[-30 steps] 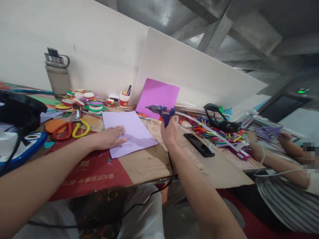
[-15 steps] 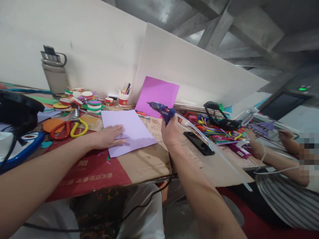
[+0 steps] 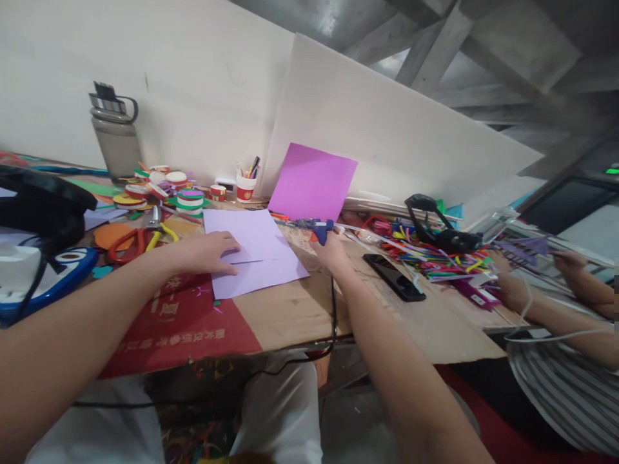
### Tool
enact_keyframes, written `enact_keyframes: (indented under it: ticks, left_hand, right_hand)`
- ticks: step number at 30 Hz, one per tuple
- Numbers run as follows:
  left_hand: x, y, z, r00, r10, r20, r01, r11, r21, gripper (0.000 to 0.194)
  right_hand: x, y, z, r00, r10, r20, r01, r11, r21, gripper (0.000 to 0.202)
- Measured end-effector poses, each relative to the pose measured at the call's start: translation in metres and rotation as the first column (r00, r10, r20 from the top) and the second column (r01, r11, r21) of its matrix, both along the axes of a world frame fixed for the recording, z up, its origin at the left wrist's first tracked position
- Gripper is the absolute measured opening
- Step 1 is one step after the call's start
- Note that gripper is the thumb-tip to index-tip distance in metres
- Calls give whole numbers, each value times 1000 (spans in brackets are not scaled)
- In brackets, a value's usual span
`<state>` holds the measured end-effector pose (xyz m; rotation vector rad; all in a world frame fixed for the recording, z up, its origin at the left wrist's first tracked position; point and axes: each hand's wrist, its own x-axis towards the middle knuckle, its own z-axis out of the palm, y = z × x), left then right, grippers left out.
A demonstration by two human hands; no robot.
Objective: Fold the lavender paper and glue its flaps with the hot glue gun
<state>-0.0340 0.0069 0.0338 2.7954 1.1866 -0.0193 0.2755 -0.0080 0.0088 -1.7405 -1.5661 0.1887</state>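
Note:
My right hand (image 3: 333, 255) is closed around the handle of a blue hot glue gun (image 3: 321, 228), held low near the cardboard tabletop with its nozzle pointing left. A clear glue stick trails from its back, and a black cord hangs off the table edge. My left hand (image 3: 216, 250) is open, fingers apart, at the left part of a lilac paper sheet (image 3: 264, 235). A slit or paper edge shows by its fingertips; whether the fingers press on the sheet I cannot tell. Behind the gun, a brighter purple sheet (image 3: 314, 180) leans against the white board.
Scissors or pliers with red and yellow handles (image 3: 140, 243), a water bottle (image 3: 116, 142) and paper discs (image 3: 189, 201) lie left. A pen cup (image 3: 245, 188) stands behind. Rightward are a phone (image 3: 394, 277), colourful strips (image 3: 420, 254) and a co-worker's arms (image 3: 556, 303).
My right hand has lowered the glue gun towards the tabletop. My left hand has slid left and its fingers have lifted from lying flat on the lilac sheet. The view has shifted slightly.

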Motion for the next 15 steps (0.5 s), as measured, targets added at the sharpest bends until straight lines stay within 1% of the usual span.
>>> enact_keyframes:
  ticks: [3, 6, 9, 11, 13, 15]
  left_hand:
    - [0, 1, 0, 1000, -25, -4, 25, 1000, -2, 55]
    - [-2, 0, 2, 1000, -6, -22, 6, 1000, -19, 46]
    - [-6, 0, 3, 999, 23, -32, -24, 998, -54, 50]
    - [-8, 0, 3, 999, 25, -26, -26, 998, -65, 53]
    - [-8, 0, 2, 999, 41, -15, -42, 999, -35, 51]
    - [-8, 2, 3, 997, 72, -3, -72, 997, 21, 42]
  right_hand:
    - [0, -4, 1, 998, 55, 14, -54, 997, -56, 33]
    - [1, -6, 0, 996, 8, 90, 1, 995, -101, 37]
    - [1, -6, -3, 985, -45, 165, 71, 986, -151, 36]
    - [1, -5, -4, 981, -43, 190, 78, 981, -178, 37]
    - [2, -4, -6, 980, -29, 196, 66, 981, -183, 39]
    - [3, -2, -7, 985, -25, 171, 54, 984, -167, 38]
